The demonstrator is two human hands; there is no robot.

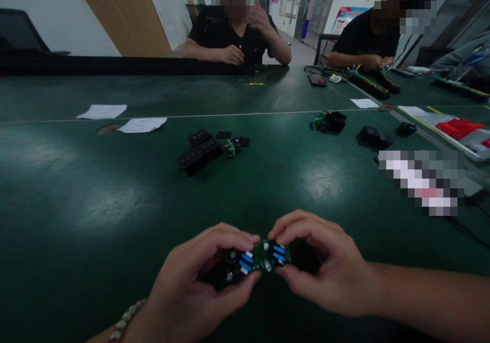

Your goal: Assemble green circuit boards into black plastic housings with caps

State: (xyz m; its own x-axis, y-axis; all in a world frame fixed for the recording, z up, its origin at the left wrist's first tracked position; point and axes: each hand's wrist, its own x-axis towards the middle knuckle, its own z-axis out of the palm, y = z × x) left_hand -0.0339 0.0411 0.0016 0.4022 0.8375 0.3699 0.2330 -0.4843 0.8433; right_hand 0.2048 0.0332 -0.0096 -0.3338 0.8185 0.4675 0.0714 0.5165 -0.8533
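Observation:
A green circuit board with blue, white and silvery parts is held between my two hands, just above the dark green table. My left hand pinches its left end between fingers and thumb. At the other end, my right hand grips the board the same way, with the fingertips of both hands close together. Part of each end is hidden behind the fingers. A beaded bracelet circles my left wrist.
Black plastic housings and a small board assembly lie ahead. Toward the right are black parts with green wiring, a black block and a blurred-out device. Paper sheets lie left. Two people sit across the table.

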